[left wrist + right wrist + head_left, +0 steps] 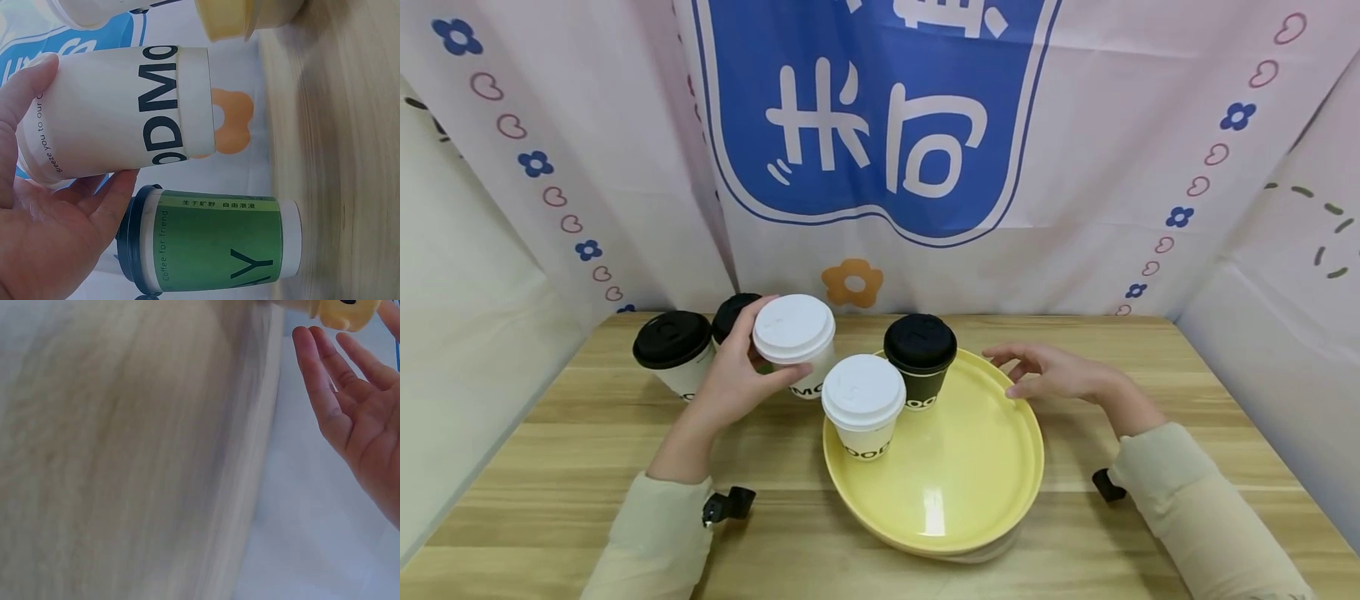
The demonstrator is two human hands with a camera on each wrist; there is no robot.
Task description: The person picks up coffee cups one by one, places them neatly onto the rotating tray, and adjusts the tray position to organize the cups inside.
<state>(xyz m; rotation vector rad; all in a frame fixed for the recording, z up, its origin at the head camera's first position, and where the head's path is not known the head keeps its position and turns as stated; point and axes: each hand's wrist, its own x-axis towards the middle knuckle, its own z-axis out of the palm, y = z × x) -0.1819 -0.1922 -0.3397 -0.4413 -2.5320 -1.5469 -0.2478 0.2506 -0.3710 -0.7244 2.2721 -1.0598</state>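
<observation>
My left hand (739,377) grips a white paper coffee cup (808,385) with a white lid, thumb and fingers on either side near the lid. In the left wrist view that cup (103,112) is tilted in the picture, its base apart from the wooden table. A round yellow tray (970,475) carries another white-lidded cup (863,408) and a dark cup with a black lid (921,358). Beside the tray's right rim is my right hand (1060,373), fingers loosely bent and thumb at the rim; whether it touches cannot be told.
Left of the held cup stand a white cup with a black lid (673,350) and another black-lidded cup (730,317), partly behind my left hand. The left wrist view has a green cup (215,240) nearby. A printed curtain (1075,275) hangs behind the wooden table (550,500).
</observation>
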